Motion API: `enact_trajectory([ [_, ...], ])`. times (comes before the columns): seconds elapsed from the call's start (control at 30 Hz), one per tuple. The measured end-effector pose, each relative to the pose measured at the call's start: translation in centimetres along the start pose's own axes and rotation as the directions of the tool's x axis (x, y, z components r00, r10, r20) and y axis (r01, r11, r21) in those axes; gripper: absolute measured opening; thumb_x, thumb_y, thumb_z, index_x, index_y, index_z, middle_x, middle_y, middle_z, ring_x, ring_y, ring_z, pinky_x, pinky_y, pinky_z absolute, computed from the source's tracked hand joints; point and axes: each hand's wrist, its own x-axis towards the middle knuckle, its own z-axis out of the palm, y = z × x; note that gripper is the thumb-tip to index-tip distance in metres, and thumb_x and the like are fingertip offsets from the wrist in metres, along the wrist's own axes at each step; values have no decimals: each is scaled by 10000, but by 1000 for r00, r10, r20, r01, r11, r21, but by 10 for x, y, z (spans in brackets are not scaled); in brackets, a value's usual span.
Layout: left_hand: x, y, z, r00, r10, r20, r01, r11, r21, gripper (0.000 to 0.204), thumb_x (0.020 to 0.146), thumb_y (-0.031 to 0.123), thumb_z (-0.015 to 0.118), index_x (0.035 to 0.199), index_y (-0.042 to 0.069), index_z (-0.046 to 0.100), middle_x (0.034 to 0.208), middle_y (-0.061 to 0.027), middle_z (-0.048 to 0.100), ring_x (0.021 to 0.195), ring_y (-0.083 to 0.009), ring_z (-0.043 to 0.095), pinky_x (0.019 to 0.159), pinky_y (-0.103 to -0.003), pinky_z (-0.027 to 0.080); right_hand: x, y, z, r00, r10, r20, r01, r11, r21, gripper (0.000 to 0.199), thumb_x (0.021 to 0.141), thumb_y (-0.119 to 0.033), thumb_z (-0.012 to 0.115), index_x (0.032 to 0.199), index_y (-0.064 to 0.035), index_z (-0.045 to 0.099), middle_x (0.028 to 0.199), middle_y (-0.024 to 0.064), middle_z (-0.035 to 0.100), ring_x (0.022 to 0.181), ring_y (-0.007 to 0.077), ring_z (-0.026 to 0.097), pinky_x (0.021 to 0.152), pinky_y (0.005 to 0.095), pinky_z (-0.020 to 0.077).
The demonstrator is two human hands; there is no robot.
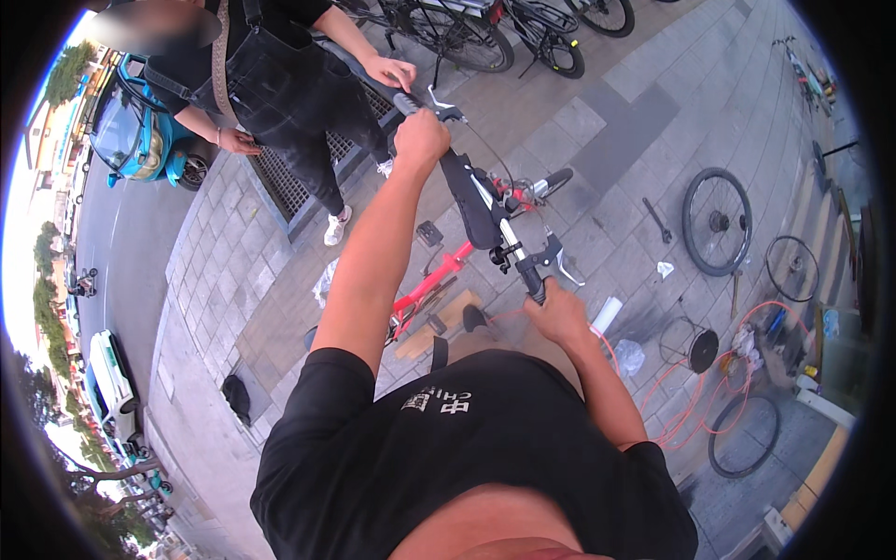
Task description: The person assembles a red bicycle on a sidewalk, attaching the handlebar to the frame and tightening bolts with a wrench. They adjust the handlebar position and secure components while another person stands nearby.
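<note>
Between left hand [422, 138], right hand [558, 313], red-framed bicycle [439, 275]

Handlebar grip ends covered by left hand [421, 138] and right hand [558, 313]. Red bicycle frame [425, 285] partly hidden behind forearm. Small tools [779, 327] by the hose too small to identify.

Soft, even daylight, faint shadows; sky blown out white at nine o'clock. Strong fisheye bending and black corners at the rim.
</note>
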Motion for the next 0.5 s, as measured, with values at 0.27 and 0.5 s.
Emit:
enact_trajectory([
  [0.27,-2,-14,-13,997,-12,71,13,1000,-13,461,919,395,714,1099,-27,755,1079,-288,754,1046,-446,740,917,-493,590,3,-2,-1,999,-10,44,9,1000,28,494,907,-440,659,1063,27,613,903,302,733,908,503,720,852,588,544],
  [0.5,0,9,-11,993,-115,34,111,989,93,463,923,394,732,1129,-20,758,1115,-261,764,1078,-434,740,935,-490,590,5,-2,11,999,-18,32,17,999,28,515,908,-454,676,1077,27,606,887,293,737,889,499,726,847,592,546],
])
